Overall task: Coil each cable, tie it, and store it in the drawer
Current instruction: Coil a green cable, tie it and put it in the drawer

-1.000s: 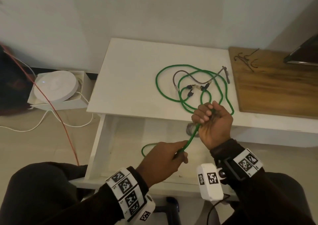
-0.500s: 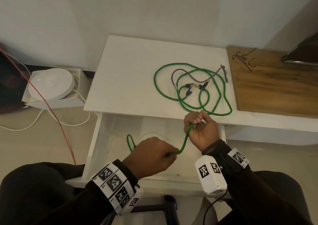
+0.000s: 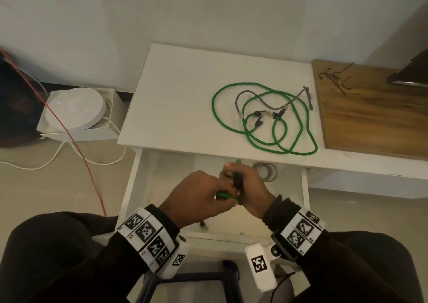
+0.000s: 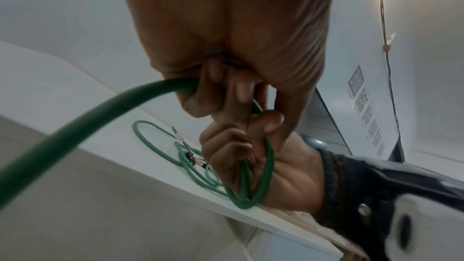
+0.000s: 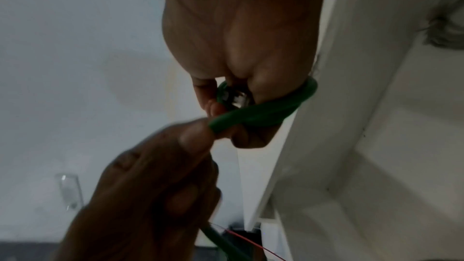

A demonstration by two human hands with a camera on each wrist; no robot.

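Note:
Over the open white drawer (image 3: 139,187) my two hands meet. The right hand (image 3: 240,175) grips gathered loops of a green cable (image 3: 223,195) together with its black connector (image 3: 237,180). Touching it, my left hand (image 3: 215,189) pinches the same cable. In the left wrist view the cable (image 4: 75,140) runs out from the left hand (image 4: 220,90) and loops (image 4: 266,176) hang in the right palm. In the right wrist view it (image 5: 263,112) curves out of the right hand (image 5: 238,94). More green cable (image 3: 231,87) lies tangled with a grey cable (image 3: 254,93) on the white table (image 3: 176,89).
A coiled grey cable (image 3: 266,170) lies at the back of the drawer. A wooden board (image 3: 370,122) with dark ties (image 3: 333,80) adjoins the table on the right. On the floor at left stand a white round device in a box (image 3: 74,108) and a red wire (image 3: 76,140).
The right hand drew back from the table edge to above the drawer. The left hand rose and moved right to meet it, taking up the slack green cable between them.

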